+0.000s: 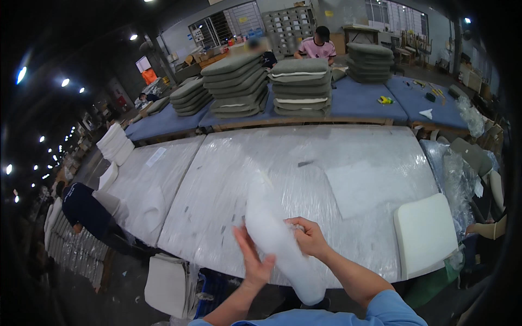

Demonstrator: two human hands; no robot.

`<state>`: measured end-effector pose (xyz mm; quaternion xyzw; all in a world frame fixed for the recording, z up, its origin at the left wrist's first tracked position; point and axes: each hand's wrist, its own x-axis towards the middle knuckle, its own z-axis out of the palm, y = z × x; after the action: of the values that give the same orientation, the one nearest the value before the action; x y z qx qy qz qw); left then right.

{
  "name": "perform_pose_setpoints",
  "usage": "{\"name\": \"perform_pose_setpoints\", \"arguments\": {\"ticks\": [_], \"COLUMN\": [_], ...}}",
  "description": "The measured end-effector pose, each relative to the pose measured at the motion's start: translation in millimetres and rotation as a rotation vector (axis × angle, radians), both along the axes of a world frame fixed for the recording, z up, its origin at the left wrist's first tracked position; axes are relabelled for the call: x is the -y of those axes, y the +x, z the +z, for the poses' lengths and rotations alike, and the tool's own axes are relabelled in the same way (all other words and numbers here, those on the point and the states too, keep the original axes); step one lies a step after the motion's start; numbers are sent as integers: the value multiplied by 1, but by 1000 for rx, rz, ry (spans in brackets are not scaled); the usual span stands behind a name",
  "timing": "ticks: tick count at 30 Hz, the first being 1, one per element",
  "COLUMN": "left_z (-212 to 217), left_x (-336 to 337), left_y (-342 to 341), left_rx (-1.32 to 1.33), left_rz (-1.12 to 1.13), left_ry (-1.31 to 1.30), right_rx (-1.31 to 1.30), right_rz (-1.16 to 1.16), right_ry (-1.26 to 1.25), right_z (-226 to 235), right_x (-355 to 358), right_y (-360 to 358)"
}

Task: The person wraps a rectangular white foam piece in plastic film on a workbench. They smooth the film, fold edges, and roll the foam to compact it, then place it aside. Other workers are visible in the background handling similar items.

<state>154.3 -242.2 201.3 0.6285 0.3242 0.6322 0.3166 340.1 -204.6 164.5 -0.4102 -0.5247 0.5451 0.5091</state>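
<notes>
A long white padded piece, seemingly a cushion seen edge-on, is held tilted above the front edge of the plastic-covered table. My left hand lies along its left side, fingers stretched and apart, thumb against the white surface. On the other side, my right hand is closed in a pinch on a small whitish bit of material at the piece's edge. Whether that bit belongs to a cover or wrapping I cannot tell. A white foam seat pad rests at the table's right.
Grey cushions stand in stacks on a blue table opposite. A co-worker in pink is behind them; another in dark clothes bends at the left. Pale pads sit below the table edge. Clear plastic hangs at right.
</notes>
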Motion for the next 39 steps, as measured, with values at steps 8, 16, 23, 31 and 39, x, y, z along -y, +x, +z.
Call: {"name": "perform_pose_setpoints", "arguments": {"ticks": [8, 16, 23, 31, 39], "left_z": [57, 47, 71, 68, 62], "left_x": [23, 45, 54, 58, 61], "left_y": [-5, 25, 24, 14, 10], "left_rx": [-392, -439, -777, -861, -872], "left_rz": [13, 82, 81, 171, 280], "left_ry": [118, 93, 232, 146, 220], "right_rx": [-67, 334, 236, 294, 329], "right_rz": [11, -175, -36, 7, 36], "right_ry": [110, 624, 458, 325, 262], "right_z": [6, 47, 37, 48, 32], "right_x": [68, 96, 89, 87, 81], "right_y": [14, 14, 15, 3, -11]}}
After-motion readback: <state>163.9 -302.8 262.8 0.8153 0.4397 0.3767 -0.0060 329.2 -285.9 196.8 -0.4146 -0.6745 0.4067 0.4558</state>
